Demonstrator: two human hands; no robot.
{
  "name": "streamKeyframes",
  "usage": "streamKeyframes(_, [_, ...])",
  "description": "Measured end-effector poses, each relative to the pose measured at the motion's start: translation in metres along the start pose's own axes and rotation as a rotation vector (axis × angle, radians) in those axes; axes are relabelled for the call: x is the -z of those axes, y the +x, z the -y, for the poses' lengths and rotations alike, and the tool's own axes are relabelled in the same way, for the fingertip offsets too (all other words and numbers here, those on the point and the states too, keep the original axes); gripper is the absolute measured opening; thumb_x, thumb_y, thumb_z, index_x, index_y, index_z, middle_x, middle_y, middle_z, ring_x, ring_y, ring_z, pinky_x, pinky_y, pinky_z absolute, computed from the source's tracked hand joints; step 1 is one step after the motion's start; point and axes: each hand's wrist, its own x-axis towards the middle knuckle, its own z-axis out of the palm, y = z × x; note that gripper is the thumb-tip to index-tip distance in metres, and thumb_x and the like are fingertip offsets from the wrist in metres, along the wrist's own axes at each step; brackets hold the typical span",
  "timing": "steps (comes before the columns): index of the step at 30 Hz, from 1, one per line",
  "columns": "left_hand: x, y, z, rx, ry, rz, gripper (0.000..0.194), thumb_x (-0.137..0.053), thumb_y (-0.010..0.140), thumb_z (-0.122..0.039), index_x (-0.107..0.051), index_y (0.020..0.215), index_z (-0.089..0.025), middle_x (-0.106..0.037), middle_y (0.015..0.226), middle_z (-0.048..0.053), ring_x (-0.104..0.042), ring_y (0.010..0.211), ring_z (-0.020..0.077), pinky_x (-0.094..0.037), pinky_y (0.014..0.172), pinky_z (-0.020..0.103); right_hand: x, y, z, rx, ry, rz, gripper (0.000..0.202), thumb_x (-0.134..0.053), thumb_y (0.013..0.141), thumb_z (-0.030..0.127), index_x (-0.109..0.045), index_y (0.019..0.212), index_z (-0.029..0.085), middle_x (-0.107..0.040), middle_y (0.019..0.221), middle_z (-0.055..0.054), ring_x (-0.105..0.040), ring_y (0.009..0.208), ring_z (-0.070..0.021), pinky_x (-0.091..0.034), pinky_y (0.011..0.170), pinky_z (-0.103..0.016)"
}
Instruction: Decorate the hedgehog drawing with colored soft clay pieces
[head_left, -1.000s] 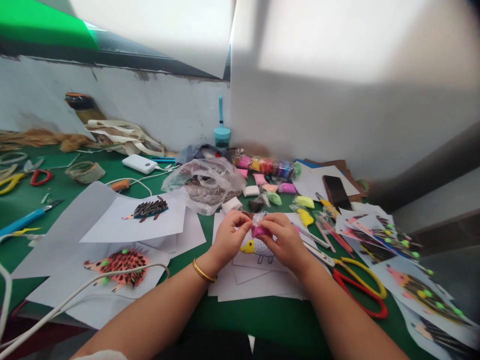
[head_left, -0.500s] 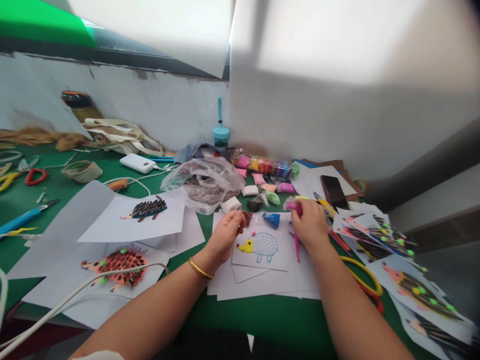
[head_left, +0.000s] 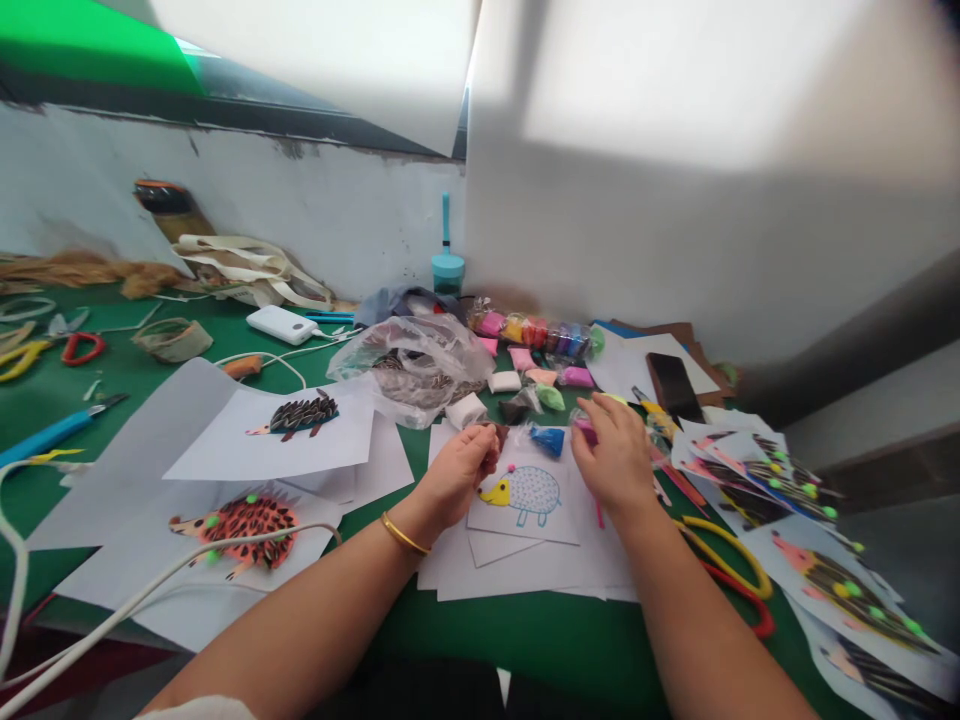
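Note:
A card with a drawn hedgehog [head_left: 536,492], its face yellow and its body outlined in blue, lies on white sheets between my hands. My left hand [head_left: 463,472] hovers at the card's upper left corner with thumb and fingers pinched together; whatever is between them is too small to make out. A brown piece [head_left: 501,432] shows just behind those fingertips. Over the card's right side, my right hand [head_left: 616,450] has its fingers apart beside a pink clay packet [head_left: 585,428]. A thin pink stick [head_left: 600,515] pokes out below this hand, mostly hidden. Between the hands sits a blue clay packet [head_left: 547,440].
Behind the card are several clay packets [head_left: 550,398] and a plastic bag of seeds [head_left: 412,370]. Hedgehog pictures lie left [head_left: 255,535] and right [head_left: 847,585]. Yellow-handled scissors [head_left: 739,550] and a phone [head_left: 673,386] are at right. A white cable [head_left: 135,605] crosses the left side.
My right hand has loosened its fingers and shifted slightly lower, covering more of the pink stick. My left hand stays pinched, turned a little. The whole view has slid slightly.

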Motion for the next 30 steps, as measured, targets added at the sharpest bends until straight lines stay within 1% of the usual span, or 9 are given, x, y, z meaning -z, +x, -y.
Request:
streamKeyframes(4, [0.000, -0.001, 0.000, 0.042, -0.001, 0.011, 0.038, -0.076, 0.074, -0.049, -0.056, 0.073, -0.017, -0.049, 0.072, -0.002, -0.044, 0.064, 0.0086, -0.036, 0.060, 0.022, 0.007, -0.002, 0.026, 0.060, 0.119, 0.019, 0.038, -0.058, 0.088, 0.025, -0.063, 0.125, 0.021, -0.059, 0.130, -0.013, -0.049, 0.123, -0.0323, -0.039, 0.104, -0.055])
streamKeyframes(7, [-0.001, -0.002, -0.001, 0.061, -0.004, 0.011, 0.035, -0.074, 0.076, -0.050, -0.060, 0.080, -0.017, -0.053, 0.078, 0.000, -0.047, 0.067, 0.0091, -0.038, 0.062, 0.023, 0.013, -0.004, 0.044, 0.118, 0.216, 0.003, 0.036, -0.057, 0.089, 0.023, -0.063, 0.124, 0.022, -0.060, 0.128, -0.012, -0.051, 0.121, -0.0307, -0.040, 0.104, -0.054])
streamKeyframes(12, [-0.002, -0.004, -0.003, 0.028, -0.030, 0.035, 0.038, -0.070, 0.079, -0.051, -0.054, 0.071, -0.018, -0.048, 0.071, -0.001, -0.045, 0.065, 0.0096, -0.038, 0.060, 0.023, 0.021, -0.010, 0.063, 0.170, 0.335, 0.020, 0.038, -0.057, 0.089, 0.018, -0.061, 0.126, 0.026, -0.061, 0.126, -0.010, -0.054, 0.119, -0.0302, -0.043, 0.102, -0.054])
streamKeyframes(16, [-0.003, -0.005, -0.005, 0.072, -0.043, 0.041, 0.036, -0.079, 0.072, -0.045, -0.056, 0.075, -0.018, -0.050, 0.073, -0.002, -0.047, 0.065, 0.0086, -0.038, 0.061, 0.021, 0.022, -0.013, 0.066, 0.166, 0.390, 0.049, 0.039, -0.056, 0.090, 0.018, -0.060, 0.128, 0.026, -0.060, 0.128, -0.011, -0.056, 0.118, -0.0298, -0.046, 0.101, -0.053])
streamKeyframes(19, [-0.005, -0.006, -0.007, 0.085, -0.013, 0.048, 0.035, -0.077, 0.072, -0.048, -0.060, 0.079, -0.018, -0.052, 0.075, 0.000, -0.047, 0.067, 0.0100, -0.039, 0.061, 0.023, 0.020, -0.012, 0.061, 0.120, 0.423, 0.040, 0.039, -0.053, 0.092, 0.018, -0.060, 0.129, 0.026, -0.059, 0.128, -0.011, -0.058, 0.117, -0.0287, -0.049, 0.100, -0.051])
streamKeyframes(22, [-0.006, -0.007, -0.008, 0.047, -0.016, 0.050, 0.037, -0.071, 0.076, -0.051, -0.056, 0.070, -0.018, -0.049, 0.070, 0.000, -0.044, 0.065, 0.0107, -0.038, 0.059, 0.024, 0.018, -0.011, 0.057, 0.083, 0.464, 0.029, 0.037, -0.049, 0.094, 0.016, -0.061, 0.127, 0.027, -0.061, 0.123, -0.010, -0.060, 0.114, -0.0260, -0.050, 0.101, -0.048])
streamKeyframes(24, [-0.007, -0.007, -0.009, 0.039, -0.035, 0.049, 0.036, -0.071, 0.076, -0.048, -0.053, 0.067, -0.018, -0.048, 0.069, -0.001, -0.043, 0.064, 0.0104, -0.037, 0.059, 0.024, 0.018, -0.010, 0.056, 0.078, 0.470, 0.028, 0.036, -0.049, 0.094, 0.015, -0.062, 0.126, 0.026, -0.061, 0.122, -0.010, -0.060, 0.114, -0.0255, -0.050, 0.101, -0.048])
streamKeyframes(27, [-0.006, -0.006, -0.008, 0.071, -0.058, 0.058, 0.033, -0.078, 0.071, -0.041, -0.054, 0.070, -0.018, -0.049, 0.071, -0.001, -0.044, 0.064, 0.0092, -0.036, 0.059, 0.022, 0.019, -0.011, 0.058, 0.092, 0.435, 0.028, 0.035, -0.053, 0.092, 0.016, -0.063, 0.124, 0.026, -0.058, 0.127, -0.011, -0.056, 0.118, -0.0277, -0.048, 0.102, -0.050])
streamKeyframes(30, [-0.004, -0.006, -0.007, 0.096, -0.035, 0.067, 0.032, -0.079, 0.070, -0.042, -0.059, 0.075, -0.018, -0.052, 0.072, -0.001, -0.046, 0.065, 0.0096, -0.037, 0.060, 0.023, 0.020, -0.012, 0.061, 0.106, 0.409, 0.029, 0.035, -0.054, 0.091, 0.017, -0.064, 0.124, 0.026, -0.056, 0.129, -0.011, -0.054, 0.120, -0.0298, -0.047, 0.100, -0.052])
